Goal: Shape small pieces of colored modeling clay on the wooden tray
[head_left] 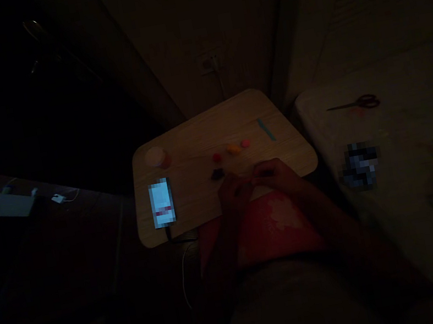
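In dim light, my left hand and my right hand meet over the front edge of a small wooden table. The fingers of both are closed and pinched together. A small reddish bit shows between the fingertips, too dark to name. Just beyond my left hand lies a dark lump. Behind it sit a red lump, an orange lump and a pink lump, like modelling clay. A flat blue-green strip rests farther right.
A lit phone and a round tub occupy the table's left side. Below the front edge is a red printed cloth or bag. Scissors lie on a pale surface at right. A wall socket with a plugged cable is behind.
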The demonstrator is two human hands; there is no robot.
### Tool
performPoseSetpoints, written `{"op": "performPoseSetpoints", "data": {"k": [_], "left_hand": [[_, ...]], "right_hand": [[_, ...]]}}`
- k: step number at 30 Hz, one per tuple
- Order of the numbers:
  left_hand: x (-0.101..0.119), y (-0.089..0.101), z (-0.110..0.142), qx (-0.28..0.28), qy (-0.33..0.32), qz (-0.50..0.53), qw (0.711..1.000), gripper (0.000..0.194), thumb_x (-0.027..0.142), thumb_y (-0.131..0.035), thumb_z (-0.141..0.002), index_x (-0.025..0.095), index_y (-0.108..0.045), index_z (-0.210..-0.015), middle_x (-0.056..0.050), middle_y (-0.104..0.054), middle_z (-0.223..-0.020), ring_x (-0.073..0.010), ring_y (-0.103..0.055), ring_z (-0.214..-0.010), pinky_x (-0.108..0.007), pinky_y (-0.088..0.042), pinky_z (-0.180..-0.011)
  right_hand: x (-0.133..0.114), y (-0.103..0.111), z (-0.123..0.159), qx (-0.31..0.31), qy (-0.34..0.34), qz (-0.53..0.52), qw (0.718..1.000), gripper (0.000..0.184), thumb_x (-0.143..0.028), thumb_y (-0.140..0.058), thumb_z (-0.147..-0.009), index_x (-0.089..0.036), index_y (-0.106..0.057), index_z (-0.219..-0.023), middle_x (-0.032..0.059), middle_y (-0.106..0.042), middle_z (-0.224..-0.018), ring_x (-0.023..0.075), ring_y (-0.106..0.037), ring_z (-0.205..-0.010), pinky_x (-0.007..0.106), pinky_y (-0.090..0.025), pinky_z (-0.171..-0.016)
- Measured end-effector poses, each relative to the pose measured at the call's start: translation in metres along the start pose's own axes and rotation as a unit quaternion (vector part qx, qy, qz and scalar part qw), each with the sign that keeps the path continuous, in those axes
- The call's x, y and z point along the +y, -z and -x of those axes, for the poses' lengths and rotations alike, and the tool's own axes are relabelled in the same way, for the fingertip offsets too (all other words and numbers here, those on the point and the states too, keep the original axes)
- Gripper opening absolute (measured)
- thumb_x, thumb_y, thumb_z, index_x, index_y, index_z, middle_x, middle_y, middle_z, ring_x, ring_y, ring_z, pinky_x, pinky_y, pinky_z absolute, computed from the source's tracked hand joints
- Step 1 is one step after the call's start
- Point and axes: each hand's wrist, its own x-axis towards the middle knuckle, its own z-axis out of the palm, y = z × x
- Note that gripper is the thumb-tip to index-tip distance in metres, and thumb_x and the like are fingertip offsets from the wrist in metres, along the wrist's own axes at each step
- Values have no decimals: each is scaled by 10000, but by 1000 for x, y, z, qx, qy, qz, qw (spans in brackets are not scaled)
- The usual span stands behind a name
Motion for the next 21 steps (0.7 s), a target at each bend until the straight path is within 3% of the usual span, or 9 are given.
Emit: {"op": "performPoseSetpoints", "data": {"k": [4, 13, 18, 21], "left_hand": [[1, 2, -1, 2, 15, 9, 1000, 171, 381, -785, -902, 220, -808, -955, -31, -702, -802, -177, -631, -753, -317, -528, -706], [1, 3, 0, -64, -11, 24, 998, 279, 289, -713, -955, 222, -783, -1217, -49, -699, -856, -171, -632, -764, -306, -541, -717], [1, 1, 2, -40, -28, -7, 999, 344, 318, -764, -915, 209, -752, -1241, -88, -765, -1012, -210, -681, -886, -351, -571, -819], [0, 2, 2, -46, -11, -23, 999, 298, 354, -769, -917, 220, -781, -1183, -57, -736, -904, -193, -664, -828, -331, -568, -781]], "right_hand": [[-2, 0, -1, -4, 8, -27, 1000, 322, -496, -855, -753, -191, -755, -722, 19, -689, -723, 164, -606, -684, 292, -474, -657], [4, 1, 0, -9, -11, -65, 998, 292, -446, -867, -752, -182, -761, -820, 33, -741, -774, 176, -662, -716, 300, -519, -701], [5, 1, -1, -10, -14, -93, 995, 307, -447, -872, -748, -179, -746, -825, 33, -748, -790, 167, -667, -716, 287, -530, -697], [5, 1, -1, -17, -24, -96, 995, 296, -442, -869, -755, -179, -746, -816, 35, -749, -789, 173, -669, -720, 293, -529, -699]]}}
